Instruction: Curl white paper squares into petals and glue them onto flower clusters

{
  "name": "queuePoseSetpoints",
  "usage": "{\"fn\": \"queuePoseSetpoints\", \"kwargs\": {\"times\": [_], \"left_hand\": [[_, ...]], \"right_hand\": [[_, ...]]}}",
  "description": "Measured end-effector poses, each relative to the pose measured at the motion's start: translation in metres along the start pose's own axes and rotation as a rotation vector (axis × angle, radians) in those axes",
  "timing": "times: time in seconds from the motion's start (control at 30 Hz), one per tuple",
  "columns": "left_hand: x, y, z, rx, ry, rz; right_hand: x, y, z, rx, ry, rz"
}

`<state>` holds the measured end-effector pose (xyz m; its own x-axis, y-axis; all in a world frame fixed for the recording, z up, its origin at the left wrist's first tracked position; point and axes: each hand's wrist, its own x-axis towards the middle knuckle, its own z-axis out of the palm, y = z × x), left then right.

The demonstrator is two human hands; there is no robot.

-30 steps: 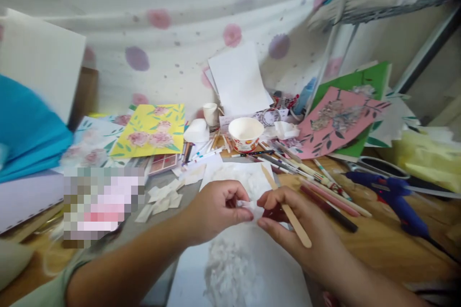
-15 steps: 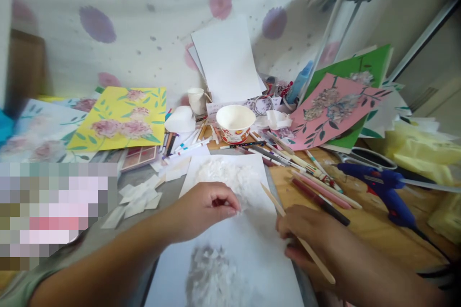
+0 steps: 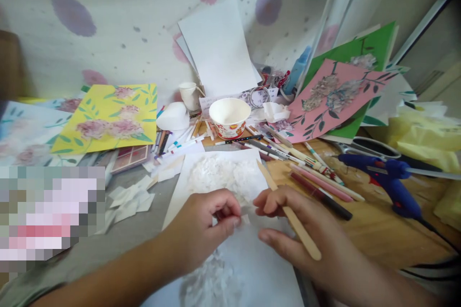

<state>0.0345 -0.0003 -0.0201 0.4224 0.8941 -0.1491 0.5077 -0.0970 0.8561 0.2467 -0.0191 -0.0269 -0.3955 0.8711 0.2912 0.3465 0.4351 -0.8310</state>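
Note:
My left hand (image 3: 207, 218) is closed in a pinch over a white sheet (image 3: 268, 268), with a small white scrap of paper (image 3: 245, 219) at its fingertips. Across from it, my right hand (image 3: 308, 228) holds a flat wooden craft stick (image 3: 301, 231) between its fingers. The stick's tapered end points away from me, while the thumb and forefinger stand apart near the scrap. Crumpled white paper bits form a cluster (image 3: 209, 175) on the sheet's far part. Another greyish cluster (image 3: 212, 278) lies on the near part, partly behind my left forearm.
Cut paper squares (image 3: 135, 197) lie left of the sheet. A paper bowl (image 3: 230, 117) stands behind it among pens and pencils. At right are markers (image 3: 322, 196) and a blue glue gun (image 3: 389, 177). Flower pictures on yellow (image 3: 108, 141) and pink card (image 3: 334, 122) lean at either side.
My right hand has moved closer to the left and spread its thumb and forefinger, still holding the stick. The scrap at my left fingertips shows more clearly. The camera view has shifted slightly.

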Motion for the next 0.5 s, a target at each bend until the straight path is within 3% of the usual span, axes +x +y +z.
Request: {"fn": "queuePoseSetpoints", "kwargs": {"times": [0.23, 0.5], "left_hand": [[0.0, -0.002, 0.001, -0.003, 0.01, 0.013], [-0.003, 0.0, 0.001, 0.132, -0.077, -0.07]], "right_hand": [[0.012, 0.002, 0.024, 0.107, 0.025, 0.14], [0.006, 0.008, 0.028, -0.049, 0.005, -0.003]]}}
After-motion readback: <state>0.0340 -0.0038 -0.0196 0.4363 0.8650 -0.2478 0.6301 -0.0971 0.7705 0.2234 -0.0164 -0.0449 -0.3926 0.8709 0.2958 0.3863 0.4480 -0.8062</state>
